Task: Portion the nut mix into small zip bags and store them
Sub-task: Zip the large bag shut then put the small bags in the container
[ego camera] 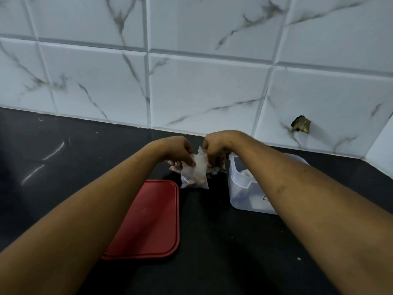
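Zip bag [196, 172] — a few nuts at its bottom, hung upright so they settle; left hand [178, 149] and right hand [214, 147] each pinch its top edge, probably sealing. Clear tub [239, 188] just beside right hand; red lid [148, 218] nearer than the left — set aside.

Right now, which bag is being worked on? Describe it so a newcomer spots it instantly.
On the black counter below the white tiled wall, look between the red lid and the clear tub. The small zip bag is held there, pinched by the left hand and right hand. Unlike the crumpled bags behind it, it is upright with brown nuts at its bottom.
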Motion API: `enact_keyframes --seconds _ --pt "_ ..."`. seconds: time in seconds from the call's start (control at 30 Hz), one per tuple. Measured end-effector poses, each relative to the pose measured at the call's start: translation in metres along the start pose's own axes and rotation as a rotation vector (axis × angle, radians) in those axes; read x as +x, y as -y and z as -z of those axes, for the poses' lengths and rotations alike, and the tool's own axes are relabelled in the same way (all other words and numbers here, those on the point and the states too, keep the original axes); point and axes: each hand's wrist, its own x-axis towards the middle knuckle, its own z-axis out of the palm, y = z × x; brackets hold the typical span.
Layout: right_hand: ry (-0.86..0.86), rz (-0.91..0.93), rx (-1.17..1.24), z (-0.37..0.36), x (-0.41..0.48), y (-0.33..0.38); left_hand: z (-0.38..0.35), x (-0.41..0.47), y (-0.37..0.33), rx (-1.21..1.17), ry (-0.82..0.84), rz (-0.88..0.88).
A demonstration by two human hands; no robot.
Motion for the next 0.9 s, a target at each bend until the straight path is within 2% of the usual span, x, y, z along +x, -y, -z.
enact_keyframes --seconds 0.2,0.33,0.53,0.67,0.83,0.9 --pt "-0.191 0.069 0.241 0.008 -0.012 -0.012 0.009 -0.011 0.000 -0.372 -0.095 0.027" --pt "-0.303 0.102 0.413 0.017 -0.030 -0.019 0.019 -0.019 -0.009 -0.479 -0.148 0.010" --pt "-0.501 0.084 0.626 0.029 -0.057 -0.037 0.013 -0.030 -0.015 -0.561 -0.122 0.061" --pt "-0.587 0.116 0.811 0.027 -0.076 -0.053 -0.002 -0.028 -0.010 -0.428 -0.152 0.084" --pt "-0.502 0.086 0.900 0.019 -0.096 -0.077 -0.003 -0.030 -0.011 -0.043 -0.339 0.015" --pt "-0.472 0.071 0.920 0.016 -0.106 -0.090 0.000 -0.033 -0.015 -0.007 -0.389 -0.018"
